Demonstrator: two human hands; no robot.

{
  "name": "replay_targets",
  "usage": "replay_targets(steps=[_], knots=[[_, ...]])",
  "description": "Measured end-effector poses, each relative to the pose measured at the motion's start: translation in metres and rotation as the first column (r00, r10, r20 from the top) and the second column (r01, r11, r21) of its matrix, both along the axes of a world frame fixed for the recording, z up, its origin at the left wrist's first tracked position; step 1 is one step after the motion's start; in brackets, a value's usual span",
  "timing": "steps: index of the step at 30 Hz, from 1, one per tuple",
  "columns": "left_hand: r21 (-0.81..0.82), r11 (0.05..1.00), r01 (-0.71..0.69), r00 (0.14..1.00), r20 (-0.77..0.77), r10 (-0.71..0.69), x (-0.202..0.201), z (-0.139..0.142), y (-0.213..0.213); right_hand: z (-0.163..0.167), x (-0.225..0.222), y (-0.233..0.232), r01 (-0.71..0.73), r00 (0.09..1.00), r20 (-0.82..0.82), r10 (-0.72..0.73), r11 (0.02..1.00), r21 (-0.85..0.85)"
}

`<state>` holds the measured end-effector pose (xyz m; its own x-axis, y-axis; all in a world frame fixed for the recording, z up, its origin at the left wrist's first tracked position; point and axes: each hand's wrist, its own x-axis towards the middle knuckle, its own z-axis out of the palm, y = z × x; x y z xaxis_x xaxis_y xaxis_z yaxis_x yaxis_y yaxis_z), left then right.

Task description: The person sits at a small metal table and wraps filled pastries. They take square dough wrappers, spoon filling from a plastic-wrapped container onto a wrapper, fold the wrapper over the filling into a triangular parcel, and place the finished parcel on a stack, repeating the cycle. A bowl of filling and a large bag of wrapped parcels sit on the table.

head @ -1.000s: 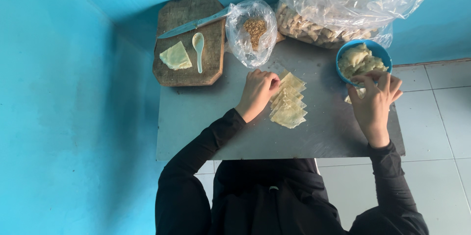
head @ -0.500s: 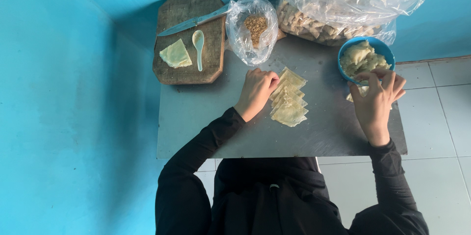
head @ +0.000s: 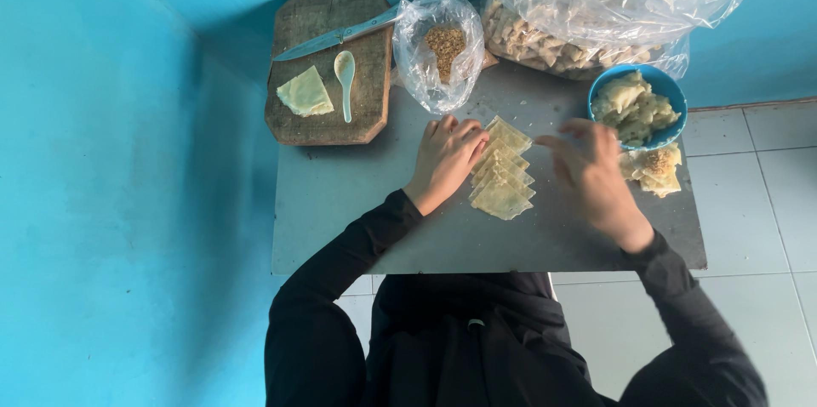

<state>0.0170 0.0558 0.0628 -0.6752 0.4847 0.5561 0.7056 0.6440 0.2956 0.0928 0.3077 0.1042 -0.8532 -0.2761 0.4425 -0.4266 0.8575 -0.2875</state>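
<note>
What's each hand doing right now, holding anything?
Left hand: open, fingers resting on the row of wrappers, gripping nothing.
Right hand: fingers loosely curled above the table; cannot tell if it holds anything.

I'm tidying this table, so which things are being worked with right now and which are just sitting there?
In use: left hand on the row of dough squares; right hand beside them; blue bowl.

Lying about: board, knife, spoon, small bag, big bag.

Left hand (head: 446,159) touches overlapping dough wrappers (head: 502,170); right hand (head: 593,176) hovers empty beside them
</note>
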Motion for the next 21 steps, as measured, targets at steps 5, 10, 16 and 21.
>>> replay_targets(steps=[5, 10, 16, 21], knots=[[-0.08, 0.992, 0.095, 0.994, -0.047, -0.099, 0.001, -0.001, -0.009, 0.001, -0.029, -0.015, -0.117, 0.993, 0.021, 0.116, 0.951, 0.286], [-0.061, 0.98, 0.189, 0.982, -0.015, -0.19, -0.006, -0.002, -0.015, -0.006, -0.04, -0.022, -0.115, 0.992, 0.011, 0.124, 0.884, 0.453], [0.036, 0.95, 0.311, 0.946, 0.09, -0.313, -0.012, -0.004, -0.014, -0.014, -0.036, -0.03, -0.051, 0.996, -0.032, 0.089, 0.793, 0.607], [0.063, 0.943, 0.326, 0.941, 0.078, -0.33, -0.011, -0.006, -0.014, -0.007, -0.036, -0.029, -0.049, 0.999, 0.028, 0.04, 0.759, 0.649]])
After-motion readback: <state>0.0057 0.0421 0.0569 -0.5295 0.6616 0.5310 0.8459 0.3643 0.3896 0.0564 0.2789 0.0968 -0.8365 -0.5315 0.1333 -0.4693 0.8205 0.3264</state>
